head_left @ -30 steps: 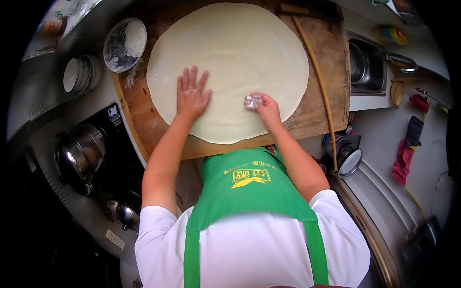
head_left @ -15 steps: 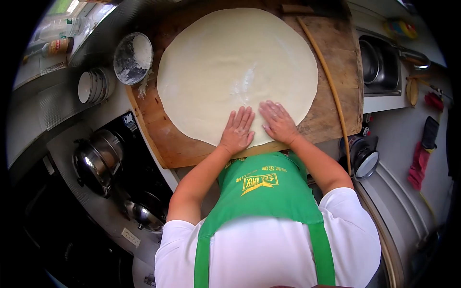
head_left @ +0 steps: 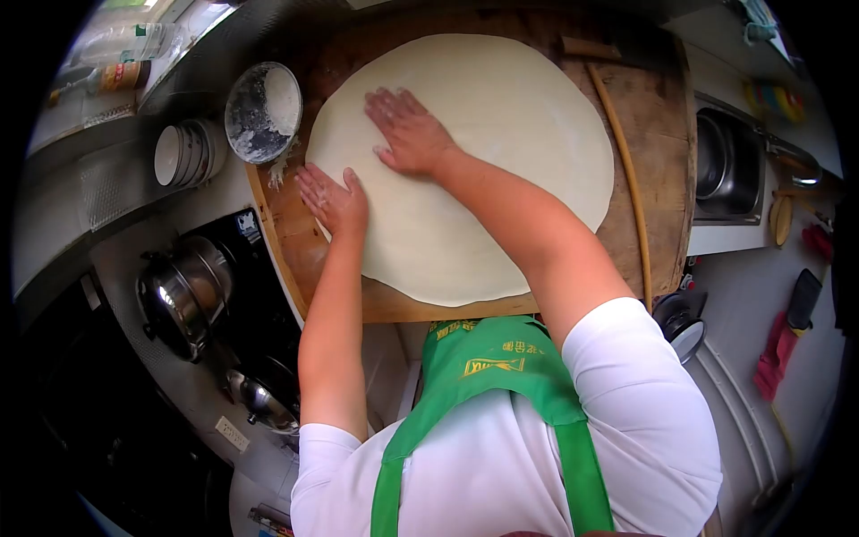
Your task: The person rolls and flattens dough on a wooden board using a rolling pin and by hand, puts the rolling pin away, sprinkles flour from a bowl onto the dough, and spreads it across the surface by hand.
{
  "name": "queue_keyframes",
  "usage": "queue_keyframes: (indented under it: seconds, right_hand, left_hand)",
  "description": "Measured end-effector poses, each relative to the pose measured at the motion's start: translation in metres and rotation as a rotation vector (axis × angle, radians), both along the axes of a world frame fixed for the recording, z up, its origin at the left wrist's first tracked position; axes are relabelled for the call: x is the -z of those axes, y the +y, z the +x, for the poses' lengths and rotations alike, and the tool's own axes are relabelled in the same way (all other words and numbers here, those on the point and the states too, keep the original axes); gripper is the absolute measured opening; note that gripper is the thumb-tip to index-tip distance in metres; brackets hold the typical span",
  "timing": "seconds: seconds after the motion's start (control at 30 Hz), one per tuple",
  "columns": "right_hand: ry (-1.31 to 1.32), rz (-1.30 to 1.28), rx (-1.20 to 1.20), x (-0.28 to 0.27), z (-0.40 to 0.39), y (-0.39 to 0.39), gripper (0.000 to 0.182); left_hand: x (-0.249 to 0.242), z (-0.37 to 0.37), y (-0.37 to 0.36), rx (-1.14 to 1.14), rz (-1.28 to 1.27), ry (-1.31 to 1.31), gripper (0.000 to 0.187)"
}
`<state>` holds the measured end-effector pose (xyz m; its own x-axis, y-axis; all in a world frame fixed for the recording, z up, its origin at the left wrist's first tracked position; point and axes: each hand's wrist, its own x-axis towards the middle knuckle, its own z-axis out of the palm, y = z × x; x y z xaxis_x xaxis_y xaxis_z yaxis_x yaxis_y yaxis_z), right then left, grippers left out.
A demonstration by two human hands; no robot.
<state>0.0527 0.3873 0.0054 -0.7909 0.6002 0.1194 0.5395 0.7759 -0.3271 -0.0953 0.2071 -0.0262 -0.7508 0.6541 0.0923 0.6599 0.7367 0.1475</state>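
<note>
A large round sheet of rolled-out dough [head_left: 501, 170] covers most of the wooden board [head_left: 658, 134]. My right hand [head_left: 410, 134] lies over its upper left part, palm down with fingers spread. Near the sheet's left edge is my left hand [head_left: 335, 199], its fingers stretched out and reaching past the rim. Neither hand grips anything. A metal bowl with white flour [head_left: 282, 103] stands just beyond my left fingertips, and some flour is spilled below it. Along the right side of the dough lies a long thin rolling pin [head_left: 624, 161].
Stacked bowls [head_left: 168, 154] stand left of the board. Lower left, a shiny lidded pot [head_left: 183, 300] and a second pot [head_left: 264, 398] sit on the dark stove. A sink [head_left: 729, 161] is set into the counter at right. A wooden block [head_left: 591, 47] lies at the board's far edge.
Both hands have moved from the dough's near edge to its left side, the right one farther up. The flour streak in the middle no longer shows. The view has shifted slightly.
</note>
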Motion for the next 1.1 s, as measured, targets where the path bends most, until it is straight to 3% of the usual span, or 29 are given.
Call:
queue_keyframes:
  seconds: [0.17, 0.3, 0.47, 0.6, 0.73, 0.87, 1.03, 1.1]
  right_hand:
    - [-0.016, 0.087, 0.316, 0.007, 0.081, 0.062, 0.072]
    - [-0.074, 0.019, 0.517, 0.014, 0.177, 0.035, 0.074]
    - [-0.128, -0.043, 0.568, 0.013, 0.263, -0.077, 0.075]
    - [-0.158, -0.033, 0.548, 0.016, 0.271, -0.118, 0.082]
    - [-0.235, 0.036, 0.497, 0.011, 0.205, -0.062, 0.087]
    - [-0.183, 0.048, 0.386, -0.005, 0.078, -0.001, 0.085]
    - [-0.17, 0.079, 0.094, -0.002, -0.055, -0.021, 0.085]
    - [-0.121, 0.067, 0.002, 0.0, -0.077, -0.047, 0.082]
  left_hand:
    - [-0.013, 0.035, 0.09, 0.262, -0.01, 0.001, 0.084]
    - [-0.025, 0.132, 0.138, 0.699, -0.056, -0.073, 0.082]
    - [-0.016, 0.242, 0.093, 1.114, -0.001, -0.27, 0.072]
    - [-0.015, 0.194, 0.083, 1.247, 0.072, -0.38, 0.065]
    - [-0.032, 0.08, 0.093, 0.899, 0.012, -0.189, 0.064]
    - [-0.026, -0.001, 0.05, 0.671, 0.033, -0.155, 0.068]
    - [-0.016, -0.038, -0.034, 0.426, 0.022, -0.17, 0.077]
    - [-0.008, -0.034, -0.067, 0.202, -0.029, -0.122, 0.08]
